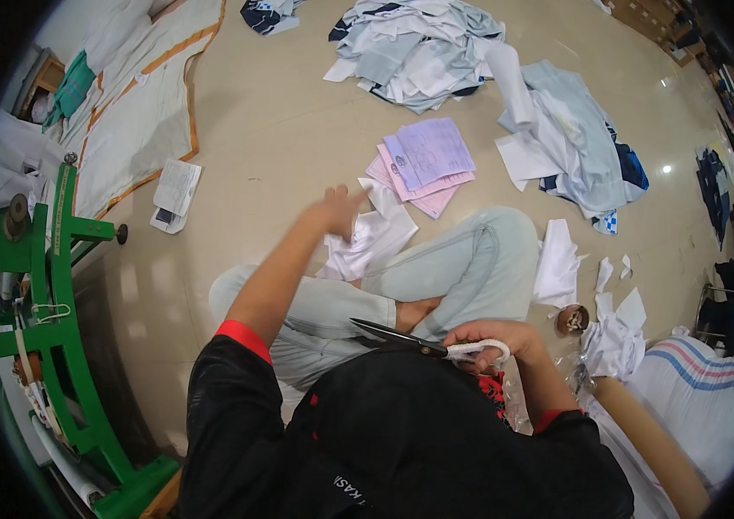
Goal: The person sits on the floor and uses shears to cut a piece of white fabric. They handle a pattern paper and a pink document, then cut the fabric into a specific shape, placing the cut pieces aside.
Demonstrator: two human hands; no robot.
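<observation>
My right hand [495, 341] is closed round the white-wrapped handles of a pair of scissors [401, 336]. Their dark blades point left across my lap. Over my left knee reaches my left hand [341, 214], somewhat blurred, its fingers apart with nothing seen in them. Just beside and below it lies a crumpled piece of white cloth [377, 235], partly against my leg. Beyond that cloth, a purple sheet [432, 154] rests on pink sheets [432, 201] on the floor.
A large pile of white and pale blue garments [423, 52] lies ahead, another heap [561, 138] to its right. White scraps [557, 264] and a small brown bowl [572, 320] are near my right knee. A green metal frame [64, 329] stands left; a white sack [704, 398] right.
</observation>
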